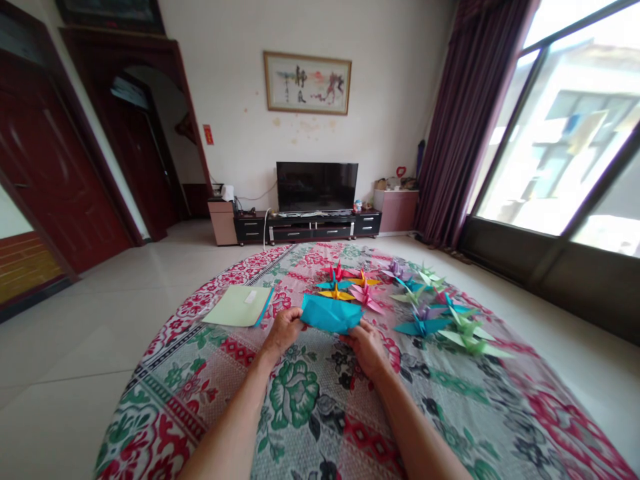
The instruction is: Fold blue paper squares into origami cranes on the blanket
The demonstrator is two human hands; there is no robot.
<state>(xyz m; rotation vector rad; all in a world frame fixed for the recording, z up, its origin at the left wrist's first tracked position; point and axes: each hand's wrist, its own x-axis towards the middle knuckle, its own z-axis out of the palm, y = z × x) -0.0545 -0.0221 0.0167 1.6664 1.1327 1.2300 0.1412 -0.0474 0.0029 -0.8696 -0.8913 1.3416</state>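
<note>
A sheet of blue origami paper, creased and folded to an oblong shape, is held up between my two hands just above the table. My left hand pinches its left end, thumb and fingers closed on the edge. At the lower right corner, my right hand grips it the same way; part of those fingers is hidden behind the paper. Just beyond the sheet stand folded paper cranes, among them a yellow one and a pink one.
A stack of light green and blue paper lies left of my hands. Several more cranes, such as a blue one and a green one, spread to the right. A flowered cloth covers the round table. Beyond it stands a television.
</note>
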